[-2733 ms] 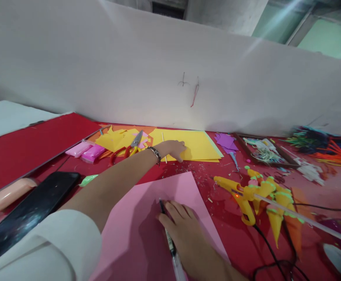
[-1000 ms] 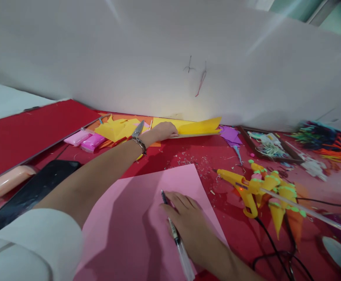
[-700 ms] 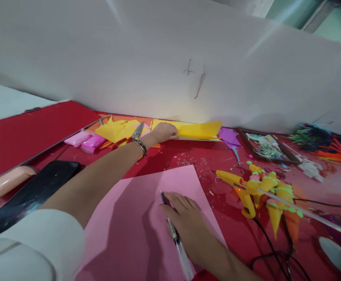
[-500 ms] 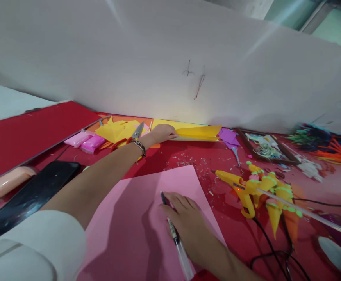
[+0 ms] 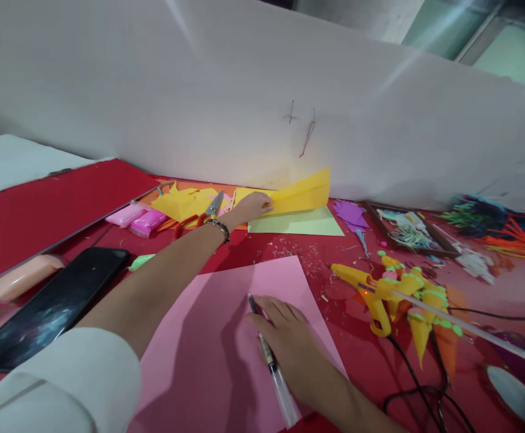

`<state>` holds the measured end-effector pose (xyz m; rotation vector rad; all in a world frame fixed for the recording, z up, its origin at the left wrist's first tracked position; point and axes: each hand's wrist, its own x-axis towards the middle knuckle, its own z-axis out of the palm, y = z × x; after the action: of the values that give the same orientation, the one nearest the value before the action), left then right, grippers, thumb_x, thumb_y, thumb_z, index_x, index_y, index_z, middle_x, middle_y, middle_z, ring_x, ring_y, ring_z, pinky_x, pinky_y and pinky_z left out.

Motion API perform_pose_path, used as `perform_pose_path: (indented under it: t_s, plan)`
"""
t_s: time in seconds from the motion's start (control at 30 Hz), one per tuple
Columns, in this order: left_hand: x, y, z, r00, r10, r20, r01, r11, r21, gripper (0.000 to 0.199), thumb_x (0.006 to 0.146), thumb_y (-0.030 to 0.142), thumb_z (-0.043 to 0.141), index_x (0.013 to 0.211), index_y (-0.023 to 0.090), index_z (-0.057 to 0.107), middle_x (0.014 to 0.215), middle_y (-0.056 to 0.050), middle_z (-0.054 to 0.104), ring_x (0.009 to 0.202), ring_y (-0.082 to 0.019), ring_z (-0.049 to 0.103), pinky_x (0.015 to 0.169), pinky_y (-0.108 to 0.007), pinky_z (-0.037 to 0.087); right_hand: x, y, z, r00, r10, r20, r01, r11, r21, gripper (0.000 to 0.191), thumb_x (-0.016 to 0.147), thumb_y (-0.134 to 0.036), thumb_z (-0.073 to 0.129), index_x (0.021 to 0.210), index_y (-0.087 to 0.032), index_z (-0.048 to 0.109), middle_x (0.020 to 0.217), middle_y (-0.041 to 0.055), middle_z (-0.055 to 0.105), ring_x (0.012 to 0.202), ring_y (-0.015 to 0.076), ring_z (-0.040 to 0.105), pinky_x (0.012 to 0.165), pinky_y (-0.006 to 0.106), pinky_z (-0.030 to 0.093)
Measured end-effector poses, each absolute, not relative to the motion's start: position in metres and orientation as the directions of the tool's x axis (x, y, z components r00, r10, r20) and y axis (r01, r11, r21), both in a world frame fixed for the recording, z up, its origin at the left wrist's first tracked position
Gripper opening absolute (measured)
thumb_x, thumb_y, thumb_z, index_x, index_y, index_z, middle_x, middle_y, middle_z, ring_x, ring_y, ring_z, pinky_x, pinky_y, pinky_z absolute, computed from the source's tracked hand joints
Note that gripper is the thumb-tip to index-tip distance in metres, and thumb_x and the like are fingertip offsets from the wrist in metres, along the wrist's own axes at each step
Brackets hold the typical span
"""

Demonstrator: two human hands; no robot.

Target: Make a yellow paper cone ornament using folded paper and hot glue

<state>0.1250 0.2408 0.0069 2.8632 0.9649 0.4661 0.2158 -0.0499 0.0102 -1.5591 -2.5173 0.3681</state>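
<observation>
My left hand [image 5: 254, 207] is stretched to the back of the red table, its fingers pinching the edge of a yellow paper sheet [image 5: 305, 191]. That sheet is lifted and tilted above a pale green sheet [image 5: 300, 224]. Scissors [image 5: 212, 209] with red handles lie just left of the wrist, by yellow paper scraps [image 5: 183, 201]. My right hand [image 5: 284, 337] rests on a large pink sheet [image 5: 226, 300], with a pen [image 5: 272, 367] held under the thumb. Part of the pink sheet is in the arm's shadow.
A yellow glue gun [image 5: 370, 288] lies right of the pink sheet, by decorated yellow paper cones [image 5: 420, 337] and a black cord. Behind them sits a brown tray [image 5: 406, 243]. A black phone [image 5: 59, 307] and pink clay packs [image 5: 147, 222] are at left. A white wall [image 5: 176, 108] borders the back.
My left hand has raised the yellow sheet off the pale green one, tilting its far end up. More of the green sheet shows. My right hand has stayed on the pink paper.
</observation>
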Motion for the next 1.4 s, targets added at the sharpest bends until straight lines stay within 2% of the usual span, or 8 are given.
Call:
perform_pose_path:
  t_s: [0.4, 0.57, 0.7, 0.8, 0.9, 1.1, 1.27, 1.4]
  plan:
    - [0.136, 0.211, 0.011, 0.768, 0.533, 0.355, 0.592, -0.802, -0.078, 0.025, 0.086, 0.015, 0.033, 0.096, 0.015, 0.056, 0.099, -0.008, 0.055, 0.084, -0.015, 0.055, 0.058, -0.022, 0.039, 0.217, -0.051, 0.000, -0.437, 0.899, 0.038, 0.866, 0.431, -0.254, 0.034, 0.083, -0.021, 0.043, 0.116, -0.029, 0.047, 0.128, 0.0007, 0.043, 0.118, 0.0160, 0.035, 0.096, 0.032, 0.030]
    - [0.130, 0.201, 0.011, 0.813, 0.505, 0.291, 0.566, -0.803, -0.186, 0.051, 0.080, 0.001, 0.030, 0.126, 0.022, 0.033, 0.106, -0.009, 0.050, 0.082, -0.015, 0.057, 0.055, -0.023, 0.040, 0.215, -0.051, -0.002, -0.442, 0.895, 0.052, 0.870, 0.442, -0.219, 0.034, 0.082, -0.020, 0.044, 0.115, -0.028, 0.048, 0.128, 0.0015, 0.044, 0.117, 0.0165, 0.036, 0.095, 0.033, 0.031]
    - [0.133, 0.195, 0.006, 0.809, 0.565, 0.160, 0.585, -0.801, -0.125, 0.048, 0.080, 0.005, 0.032, 0.120, 0.029, 0.043, 0.125, -0.010, 0.039, 0.083, -0.016, 0.057, 0.062, -0.026, 0.042, 0.214, -0.052, -0.006, -0.445, 0.891, 0.090, 0.865, 0.453, -0.217, 0.031, 0.085, -0.024, 0.041, 0.115, -0.027, 0.048, 0.127, 0.0030, 0.044, 0.117, 0.0183, 0.037, 0.094, 0.035, 0.032]
    - [0.133, 0.196, 0.001, 0.812, 0.579, 0.075, 0.583, -0.810, -0.061, 0.030, 0.082, 0.030, 0.042, 0.110, 0.024, 0.053, 0.113, -0.010, 0.051, 0.089, -0.020, 0.056, 0.070, -0.029, 0.043, 0.213, -0.052, -0.008, -0.454, 0.884, 0.109, 0.859, 0.467, -0.212, 0.031, 0.085, -0.025, 0.041, 0.115, -0.025, 0.048, 0.127, 0.0051, 0.044, 0.116, 0.0203, 0.037, 0.094, 0.038, 0.032]
    - [0.132, 0.200, 0.000, 0.805, 0.592, 0.045, 0.593, -0.804, -0.027, 0.051, 0.073, 0.053, 0.048, 0.112, 0.021, 0.053, 0.103, -0.010, 0.057, 0.094, -0.023, 0.054, 0.072, -0.030, 0.043, 0.214, -0.053, -0.010, -0.457, 0.881, 0.120, 0.857, 0.473, -0.207, 0.031, 0.084, -0.024, 0.041, 0.115, -0.024, 0.048, 0.127, 0.0056, 0.044, 0.116, 0.0209, 0.037, 0.094, 0.039, 0.032]
    - [0.137, 0.207, 0.007, 0.797, 0.604, 0.017, 0.604, -0.797, -0.010, 0.035, 0.074, 0.040, 0.047, 0.102, 0.021, 0.060, 0.095, -0.008, 0.061, 0.089, -0.021, 0.055, 0.071, -0.027, 0.042, 0.216, -0.052, -0.009, -0.455, 0.885, 0.099, 0.860, 0.465, -0.211, 0.031, 0.086, -0.025, 0.038, 0.116, -0.024, 0.047, 0.129, 0.0050, 0.043, 0.118, 0.0208, 0.036, 0.096, 0.039, 0.031]
    - [0.138, 0.208, 0.007, 0.788, 0.616, 0.017, 0.616, -0.788, -0.008, 0.047, 0.068, 0.051, 0.051, 0.104, 0.022, 0.059, 0.099, -0.009, 0.059, 0.088, -0.023, 0.056, 0.066, -0.028, 0.042, 0.216, -0.053, -0.008, -0.454, 0.887, 0.081, 0.860, 0.461, -0.218, 0.032, 0.084, -0.023, 0.041, 0.116, -0.025, 0.047, 0.129, 0.0045, 0.043, 0.118, 0.0207, 0.036, 0.096, 0.038, 0.031]
    - [0.139, 0.207, 0.010, 0.790, 0.613, 0.004, 0.613, -0.790, -0.017, 0.041, 0.069, 0.043, 0.053, 0.103, 0.021, 0.059, 0.099, -0.008, 0.060, 0.089, -0.023, 0.056, 0.066, -0.028, 0.043, 0.215, -0.053, -0.009, -0.452, 0.888, 0.082, 0.859, 0.458, -0.228, 0.032, 0.084, -0.024, 0.041, 0.114, -0.024, 0.049, 0.128, 0.0061, 0.044, 0.118, 0.0219, 0.036, 0.095, 0.039, 0.031]
